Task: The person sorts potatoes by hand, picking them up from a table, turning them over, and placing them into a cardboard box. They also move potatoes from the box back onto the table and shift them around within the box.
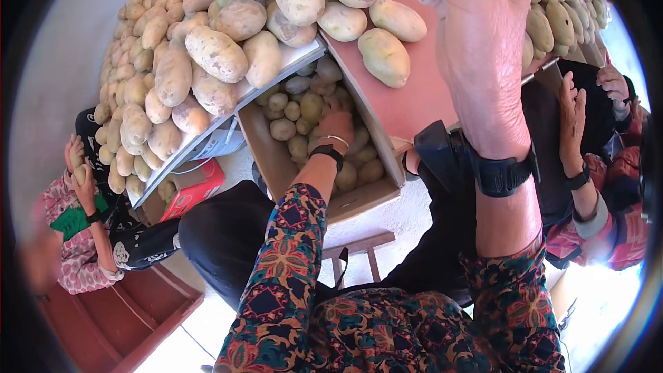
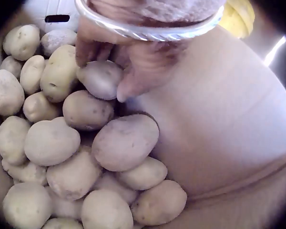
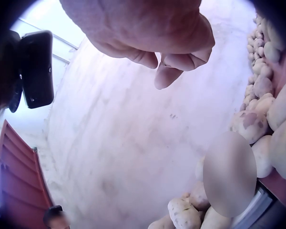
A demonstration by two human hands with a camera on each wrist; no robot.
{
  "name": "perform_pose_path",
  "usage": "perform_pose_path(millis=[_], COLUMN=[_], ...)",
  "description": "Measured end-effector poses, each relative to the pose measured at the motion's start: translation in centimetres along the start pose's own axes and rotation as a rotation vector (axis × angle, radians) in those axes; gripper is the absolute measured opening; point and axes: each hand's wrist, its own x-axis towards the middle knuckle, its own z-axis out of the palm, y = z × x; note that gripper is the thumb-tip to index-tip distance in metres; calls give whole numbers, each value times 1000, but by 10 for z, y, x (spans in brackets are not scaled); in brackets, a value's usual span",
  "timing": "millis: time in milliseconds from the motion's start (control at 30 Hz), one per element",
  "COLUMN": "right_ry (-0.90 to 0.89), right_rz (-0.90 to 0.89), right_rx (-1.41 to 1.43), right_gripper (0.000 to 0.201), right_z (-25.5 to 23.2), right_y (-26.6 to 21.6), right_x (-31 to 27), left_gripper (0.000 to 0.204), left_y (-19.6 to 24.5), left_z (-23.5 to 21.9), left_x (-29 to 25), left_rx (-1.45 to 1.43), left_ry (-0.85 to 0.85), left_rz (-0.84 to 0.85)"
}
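Observation:
My left hand (image 1: 335, 124), with a silver bangle on its wrist, reaches down into an open cardboard box (image 1: 366, 199) of potatoes. In the left wrist view its fingers and thumb grip a small pale potato (image 2: 102, 79) beside the box's wall. More potatoes (image 2: 52, 141) lie heaped around and below it. My right hand (image 1: 481, 48) is raised in front of the head camera, above the red tabletop, its fingers at the top edge of that view. The right wrist view shows those fingers (image 3: 168, 76) loosely bent, with nothing between them.
Large potatoes (image 1: 215, 52) are piled on the table over the box, a few on its red surface (image 1: 387, 103). Another person (image 1: 83, 235) sits at left holding a potato; one (image 1: 594, 214) sits at right. A red carton (image 1: 197, 190) stands under the table, a wooden stool (image 1: 359, 245) below.

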Motion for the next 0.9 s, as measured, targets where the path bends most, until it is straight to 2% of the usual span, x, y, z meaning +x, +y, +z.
perform_pose_path(millis=[67, 167, 200, 267, 333, 400, 467, 500, 567, 600, 667, 700, 733, 800, 900], right_ry=[-23, -25, -25, -20, -33, -41, -60, -67, -75, -77, -89, -93, -61, -26, -77], right_rz=[42, 117, 136, 128, 109, 94, 70, 62, 72, 74, 112, 126, 207, 284, 191], right_rx=[-30, 70, 108, -10, -73, -103, -30, -5, -45, -60, 30, 58, 214, 367, 244], right_gripper=[20, 21, 21, 22, 22, 23, 23, 23, 23, 23, 22, 22, 21, 21, 20], right_z=[2, 8, 9, 6, 5, 4, 4, 3, 0, -2, -1, 1, 8, 10, 2], right_y=[0, -2, -1, 4, 8, 7, 6, 6, 8, 9, 9, 7, 1, 1, 15], right_x=[1, -1, -2, 3, 5, 2, -1, -2, 1, 3, 3, 2, -4, -6, 0], left_gripper=[44, 45, 44, 43, 41, 43, 51, 51, 53, 53, 52, 50, 50, 51, 58], left_y=[-1, -16, -33, -53, -54, -85, -98, -103, -110, -113, -117, -115, -110, -99, -114], left_z=[1, 0, 24, 13, -48, -38, -55, -63, -72, -72, -70, -75, -76, -77, -46], left_x=[-3, -6, 0, -4, -21, -14, -13, -9, 5, 9, 13, 15, 15, 17, 28], left_rx=[-21, 26, -16, -52, -222, -211, -251, -251, -149, -152, -35, 2, -1, 70, 42], left_ry=[58, -12, -38, -63, -279, -214, -50, -51, 82, 80, 192, -26, -29, -173, -136], left_rz=[7, 39, 39, 34, -376, -437, -548, -548, -649, -647, -427, -416, -415, -403, -455])
